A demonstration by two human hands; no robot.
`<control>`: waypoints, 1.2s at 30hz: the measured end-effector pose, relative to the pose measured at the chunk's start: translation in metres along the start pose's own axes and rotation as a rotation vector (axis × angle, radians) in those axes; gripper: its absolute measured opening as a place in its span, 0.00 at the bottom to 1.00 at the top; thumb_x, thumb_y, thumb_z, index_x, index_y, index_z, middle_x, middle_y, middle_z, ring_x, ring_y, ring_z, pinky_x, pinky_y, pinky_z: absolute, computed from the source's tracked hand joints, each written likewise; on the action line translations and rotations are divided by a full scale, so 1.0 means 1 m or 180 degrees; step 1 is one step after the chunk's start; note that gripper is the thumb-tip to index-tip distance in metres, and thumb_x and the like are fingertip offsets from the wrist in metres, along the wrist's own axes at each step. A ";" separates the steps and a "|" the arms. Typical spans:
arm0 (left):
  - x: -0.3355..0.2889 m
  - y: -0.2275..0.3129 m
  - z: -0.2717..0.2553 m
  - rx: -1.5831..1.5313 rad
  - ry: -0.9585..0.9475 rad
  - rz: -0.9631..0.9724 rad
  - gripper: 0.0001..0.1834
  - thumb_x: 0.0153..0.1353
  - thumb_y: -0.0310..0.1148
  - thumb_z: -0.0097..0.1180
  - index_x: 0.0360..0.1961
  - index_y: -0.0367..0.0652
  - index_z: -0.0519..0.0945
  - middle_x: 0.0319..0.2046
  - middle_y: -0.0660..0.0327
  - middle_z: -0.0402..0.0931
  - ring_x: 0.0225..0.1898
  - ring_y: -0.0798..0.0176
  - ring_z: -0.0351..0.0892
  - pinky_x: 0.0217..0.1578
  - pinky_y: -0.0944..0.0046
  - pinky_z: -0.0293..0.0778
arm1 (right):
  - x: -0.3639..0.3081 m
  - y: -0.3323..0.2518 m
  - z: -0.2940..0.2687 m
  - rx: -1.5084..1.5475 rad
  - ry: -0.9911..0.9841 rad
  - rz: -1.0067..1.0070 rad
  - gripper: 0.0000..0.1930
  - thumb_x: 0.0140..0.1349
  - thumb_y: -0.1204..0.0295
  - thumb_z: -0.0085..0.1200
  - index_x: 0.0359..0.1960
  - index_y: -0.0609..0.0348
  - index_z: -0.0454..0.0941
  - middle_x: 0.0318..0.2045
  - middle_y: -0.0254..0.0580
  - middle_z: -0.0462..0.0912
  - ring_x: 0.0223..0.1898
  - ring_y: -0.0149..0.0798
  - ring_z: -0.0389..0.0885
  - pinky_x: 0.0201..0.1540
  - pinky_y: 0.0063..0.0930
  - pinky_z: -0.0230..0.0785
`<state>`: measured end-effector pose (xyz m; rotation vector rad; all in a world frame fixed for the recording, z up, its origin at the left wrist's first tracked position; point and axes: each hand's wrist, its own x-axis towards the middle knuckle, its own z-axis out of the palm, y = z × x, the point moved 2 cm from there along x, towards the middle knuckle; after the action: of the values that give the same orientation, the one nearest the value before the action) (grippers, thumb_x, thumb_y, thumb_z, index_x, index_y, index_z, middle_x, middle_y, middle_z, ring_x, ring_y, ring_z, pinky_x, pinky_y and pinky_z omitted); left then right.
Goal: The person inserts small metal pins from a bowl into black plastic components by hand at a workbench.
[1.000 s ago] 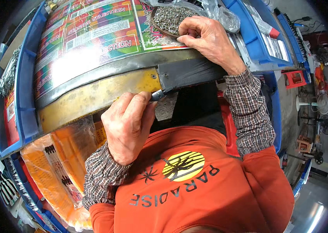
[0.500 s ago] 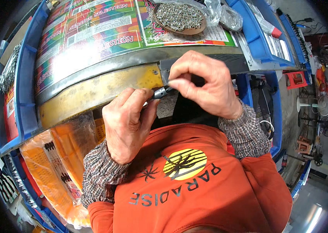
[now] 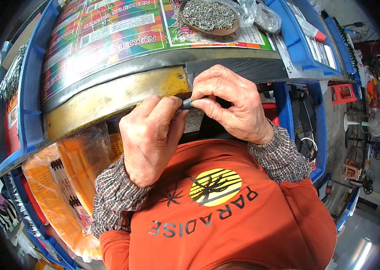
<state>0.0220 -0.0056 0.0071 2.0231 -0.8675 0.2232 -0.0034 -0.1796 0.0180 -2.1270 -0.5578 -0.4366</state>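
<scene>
In the head view, the left hand (image 3: pixel 147 135) is closed round a small dark cylindrical piece (image 3: pixel 186 104), and the right hand (image 3: pixel 239 101) pinches at its other end, thumb against fingers. The piece sits between the two, just beside the right end of the bench's yellow edge strip (image 3: pixel 113 101); whether it touches there I can't tell. I'd call the handling of this one piece midway: both hands are on it, and it isn't set down. Whether anything is already fitted in its end, the fingers hide from me. Farther back, a round brown dish (image 3: pixel 219 32) holds a heap of tiny metal pieces (image 3: pixel 210 15), plenty left by the look of it. Thin shiny parts (image 3: pixel 12 78) lie bundled in the left blue tray (image 3: pixel 35 85), and dark-tipped sticks (image 3: pixel 66 189) lie lower down; which are finished, I can't say.
</scene>
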 end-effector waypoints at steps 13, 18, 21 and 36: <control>-0.002 -0.005 0.003 0.0323 -0.0013 0.0261 0.12 0.46 0.24 0.63 0.34 0.41 0.76 0.22 0.57 0.68 0.22 0.53 0.73 0.22 0.57 0.70 | -0.013 -0.010 0.012 -0.1756 0.0187 -0.1221 0.16 0.37 0.77 0.60 0.34 0.65 0.79 0.32 0.42 0.77 0.33 0.44 0.78 0.32 0.31 0.76; 0.006 -0.003 0.000 0.0342 0.0007 0.0296 0.12 0.46 0.24 0.64 0.33 0.41 0.76 0.22 0.57 0.68 0.22 0.53 0.73 0.22 0.57 0.70 | -0.011 0.001 0.005 -0.1475 0.0321 -0.1127 0.15 0.42 0.76 0.63 0.35 0.63 0.80 0.33 0.43 0.78 0.34 0.44 0.79 0.34 0.33 0.75; 0.018 -0.004 -0.009 0.0488 -0.0072 0.0328 0.12 0.46 0.24 0.64 0.32 0.42 0.76 0.22 0.57 0.68 0.23 0.53 0.73 0.23 0.57 0.70 | 0.001 0.001 -0.008 -0.1231 0.0478 -0.0811 0.15 0.44 0.77 0.66 0.37 0.60 0.80 0.33 0.43 0.79 0.34 0.44 0.79 0.37 0.33 0.73; 0.130 -0.123 -0.064 0.1844 0.0005 -0.0004 0.09 0.53 0.31 0.61 0.33 0.41 0.77 0.26 0.49 0.78 0.30 0.44 0.79 0.32 0.51 0.73 | 0.016 0.033 -0.017 -0.0990 0.0793 -0.0445 0.10 0.46 0.79 0.63 0.31 0.59 0.78 0.29 0.39 0.75 0.32 0.43 0.77 0.36 0.34 0.72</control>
<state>0.2087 0.0252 0.0220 2.5532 -0.8664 0.5237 0.0260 -0.2070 0.0131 -2.2869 -0.5219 -0.9034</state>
